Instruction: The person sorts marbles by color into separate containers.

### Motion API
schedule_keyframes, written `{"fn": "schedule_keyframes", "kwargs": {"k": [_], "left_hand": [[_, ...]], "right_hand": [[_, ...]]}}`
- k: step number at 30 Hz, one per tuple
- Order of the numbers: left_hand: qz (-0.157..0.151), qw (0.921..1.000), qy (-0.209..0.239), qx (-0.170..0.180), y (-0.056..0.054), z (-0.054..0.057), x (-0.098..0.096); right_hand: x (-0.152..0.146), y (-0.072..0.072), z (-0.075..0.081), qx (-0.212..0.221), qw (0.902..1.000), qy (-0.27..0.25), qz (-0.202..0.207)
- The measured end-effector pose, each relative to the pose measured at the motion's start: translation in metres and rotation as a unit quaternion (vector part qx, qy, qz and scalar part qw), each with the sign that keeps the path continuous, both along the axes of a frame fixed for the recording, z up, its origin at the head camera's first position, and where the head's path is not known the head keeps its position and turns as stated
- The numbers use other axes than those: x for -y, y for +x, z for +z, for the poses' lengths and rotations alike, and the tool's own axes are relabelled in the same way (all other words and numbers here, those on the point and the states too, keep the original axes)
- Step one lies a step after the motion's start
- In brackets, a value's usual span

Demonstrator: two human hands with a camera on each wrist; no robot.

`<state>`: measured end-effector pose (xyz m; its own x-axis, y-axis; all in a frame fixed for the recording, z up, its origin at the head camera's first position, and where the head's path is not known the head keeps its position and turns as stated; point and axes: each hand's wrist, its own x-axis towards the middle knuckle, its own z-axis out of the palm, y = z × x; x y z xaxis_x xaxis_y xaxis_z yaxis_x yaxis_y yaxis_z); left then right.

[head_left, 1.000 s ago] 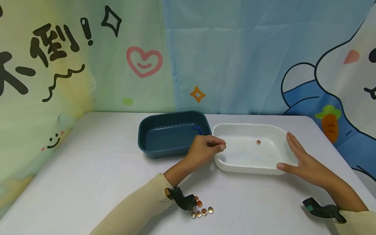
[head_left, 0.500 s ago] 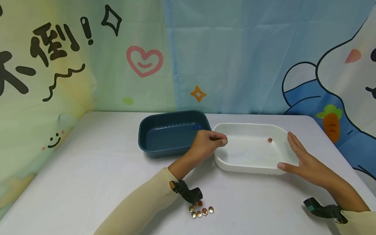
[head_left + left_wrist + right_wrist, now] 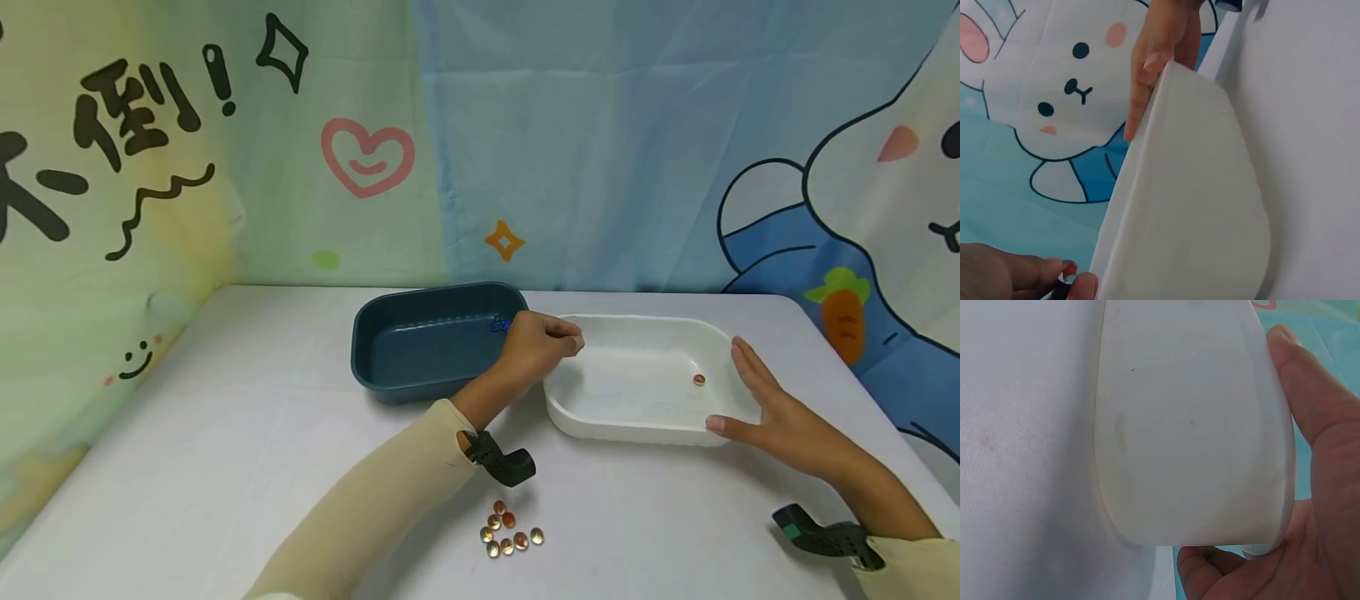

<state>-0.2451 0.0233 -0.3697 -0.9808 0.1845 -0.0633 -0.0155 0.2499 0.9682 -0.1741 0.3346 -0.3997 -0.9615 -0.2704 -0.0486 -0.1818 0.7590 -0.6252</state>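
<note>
In the head view my left hand (image 3: 534, 352) is over the gap between the dark blue tray and the left end of the white tray (image 3: 637, 435). Its thumb and fingers pinch a small reddish glass bead (image 3: 1070, 270), visible in the left wrist view. One orange-brown glass bead (image 3: 699, 379) lies inside the white tray, toward its right end. My right hand (image 3: 783, 421) rests against that end with its fingers straight and spread, the thumb at the near rim. Several amber and gold glass beads (image 3: 521, 541) lie loose on the table near its front.
The dark blue tray (image 3: 420, 390) stands left of the white one, with several blue beads (image 3: 498, 324) in its right part, partly hidden by my left hand. A printed cloth (image 3: 600, 167) hangs behind the white-covered table (image 3: 262, 467).
My left hand has moved slightly up and away from me, uncovering more loose beads. The bead in the white tray has shifted to the right. My right hand has stayed in place.
</note>
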Motion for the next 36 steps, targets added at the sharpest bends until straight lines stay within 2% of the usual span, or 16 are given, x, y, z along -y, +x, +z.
{"fn": "schedule_keyframes", "kwargs": {"k": [5,10,15,19,24,30,36], "left_hand": [[0.001,0.9999,0.003,0.014,-0.008,0.002,-0.006],[-0.009,0.9997,0.024,0.006,-0.010,0.002,-0.005],[-0.033,0.9985,-0.022,-0.037,-0.007,-0.001,-0.004],[-0.038,0.9956,-0.056,-0.064,-0.005,-0.002,-0.004],[-0.046,0.9948,-0.055,-0.072,-0.005,-0.004,-0.002],[-0.082,0.9902,-0.056,-0.098,0.002,-0.004,0.002],[-0.102,0.9901,-0.038,-0.088,0.011,-0.004,0.005]], "right_hand": [[0.000,-0.001,0.000,-0.003,1.0000,-0.002,0.002],[-0.001,0.000,0.001,-0.002,1.0000,-0.005,0.003],[-0.001,0.001,0.002,0.005,1.0000,-0.007,-0.001],[-0.001,0.001,0.002,0.004,1.0000,-0.007,-0.002],[-0.001,0.001,0.001,0.000,1.0000,-0.004,-0.002],[0.000,0.000,0.001,-0.003,1.0000,0.002,-0.004],[0.000,-0.001,0.002,-0.002,1.0000,0.002,-0.004]]}}
